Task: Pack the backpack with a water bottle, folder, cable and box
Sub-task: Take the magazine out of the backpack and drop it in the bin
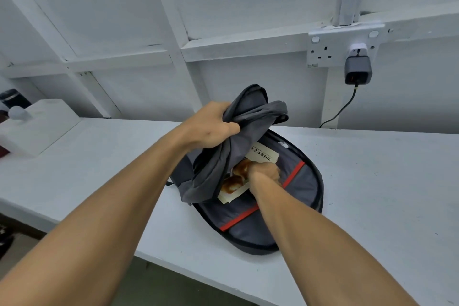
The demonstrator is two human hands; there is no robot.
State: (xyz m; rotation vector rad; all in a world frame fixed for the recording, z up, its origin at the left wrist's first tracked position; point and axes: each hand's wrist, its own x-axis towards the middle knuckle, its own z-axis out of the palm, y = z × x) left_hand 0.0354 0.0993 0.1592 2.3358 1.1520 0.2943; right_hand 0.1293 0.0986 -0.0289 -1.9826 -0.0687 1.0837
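Two bare forearms are reaching from the near edge toward the middle of the white table top (372,181). On it a dark grey fabric backpack (305,189) is lying flat with its main compartment unzipped and its grey lining with a red elastic strap (293,176) showing. The person's left hand (213,129) is gripping the bunched front flap of the backpack and is holding it up and to the far side, so the opening is staying wide. The right hand (264,174) is inside the compartment, with fingers curled down on a flat cream cardboard box (263,154) with a picture of brown pastries and a line of dark print. This box is sitting inside the backpack, partly under the lifted flap, on the left side of the red strap.

At the far left of the table a white plastic container (42,124) is standing near the wall. On the far right of the white panelled wall a double socket (332,49) is carrying a grey charger (358,69), and its dark cable (340,109) is hanging down behind the table.
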